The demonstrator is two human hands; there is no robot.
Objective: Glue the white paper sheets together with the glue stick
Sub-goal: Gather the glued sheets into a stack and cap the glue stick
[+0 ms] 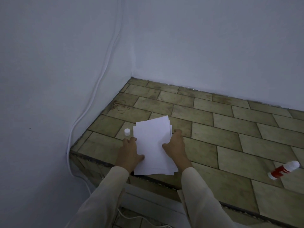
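A loose stack of white paper sheets (152, 142) lies near the front left corner of a tiled counter (213, 129), its near end over the edge. My left hand (130, 152) grips the stack's left side, thumb on top. My right hand (175, 145) holds the right side, fingers curled round the edge. A small white cap (127, 132) stands just left of the stack. The red and white glue stick (283, 169) lies on its side far to the right, uncapped, away from both hands.
White walls close the counter at the left and back. A white cable (92, 102) runs down the left wall to the floor. The counter's front edge (164, 180) runs diagonally below my wrists.
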